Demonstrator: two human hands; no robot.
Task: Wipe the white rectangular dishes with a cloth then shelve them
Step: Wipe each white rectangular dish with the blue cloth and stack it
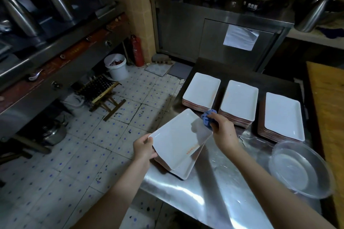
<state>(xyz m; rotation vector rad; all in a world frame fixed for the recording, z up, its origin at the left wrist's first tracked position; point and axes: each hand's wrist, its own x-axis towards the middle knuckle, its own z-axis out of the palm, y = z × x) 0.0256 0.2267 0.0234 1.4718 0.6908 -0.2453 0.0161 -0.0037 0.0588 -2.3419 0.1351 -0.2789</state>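
My left hand (144, 148) grips the near-left corner of a white rectangular dish (176, 139), holding it tilted above another white dish (186, 169) that lies on the steel table (214, 191). At the dish's far right edge my right hand (222, 129) clutches a crumpled blue cloth (207, 118) and presses it there. Behind them stand three stacks of white rectangular dishes: a left stack (201, 89), a middle stack (239, 99) and a right stack (283, 115).
A clear round basin (301, 169) sits on the table at the right, beside a wooden counter (327, 108). On the tiled floor to the left are a folding stool (101, 91), a white bucket (117, 67) and a red extinguisher (136, 50). A steel cabinet (214, 29) stands behind.
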